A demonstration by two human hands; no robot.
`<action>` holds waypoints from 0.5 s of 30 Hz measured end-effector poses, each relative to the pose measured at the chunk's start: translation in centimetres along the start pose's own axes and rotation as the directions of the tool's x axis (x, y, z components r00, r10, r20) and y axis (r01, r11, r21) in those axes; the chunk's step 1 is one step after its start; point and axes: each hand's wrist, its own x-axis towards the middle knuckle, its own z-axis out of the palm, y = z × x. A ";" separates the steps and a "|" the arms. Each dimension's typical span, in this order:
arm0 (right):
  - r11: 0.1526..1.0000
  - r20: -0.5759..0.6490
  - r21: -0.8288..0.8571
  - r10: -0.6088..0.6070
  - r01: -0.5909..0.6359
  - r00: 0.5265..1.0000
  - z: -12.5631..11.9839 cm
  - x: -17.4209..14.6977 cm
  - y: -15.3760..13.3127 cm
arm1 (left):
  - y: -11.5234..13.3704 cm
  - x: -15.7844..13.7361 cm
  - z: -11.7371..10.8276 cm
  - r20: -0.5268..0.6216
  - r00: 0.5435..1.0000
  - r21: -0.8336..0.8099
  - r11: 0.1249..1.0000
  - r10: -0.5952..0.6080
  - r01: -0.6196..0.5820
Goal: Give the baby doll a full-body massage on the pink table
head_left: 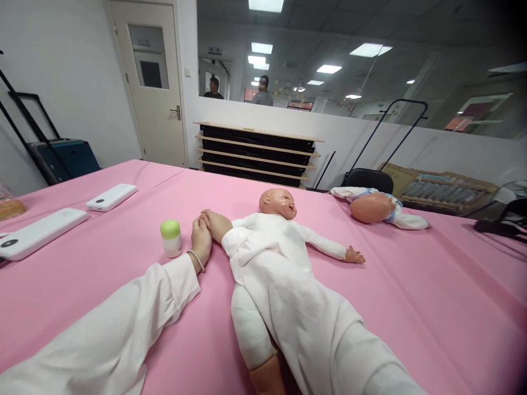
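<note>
A baby doll (293, 237) in a white suit lies on its back, its bald head turned to the right. One of its arms stretches left and runs in behind my right hand (217, 224), where its end is hidden. My left hand (201, 240), with a beaded bracelet at the wrist, meets the right one there. Both are closed around the end of that arm, fingers pressed together. The doll's other arm lies out to the right with its small hand bare. Just left of my left hand stands a small white jar with a green lid (171, 239).
A pink cloth (197, 340) covers the table. Two white devices (45, 232) lie at the left. A second doll (371, 207) is near the far right edge. Behind are stacked boards (255, 152), a chair (368, 178) and a suitcase (63, 159).
</note>
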 end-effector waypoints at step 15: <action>0.993 -0.205 0.108 0.079 -0.057 0.976 0.2 -0.1 -0.3 | 1.7 -0.8 0.0 0.028 0.999 0.090 0.996 -0.027 0.025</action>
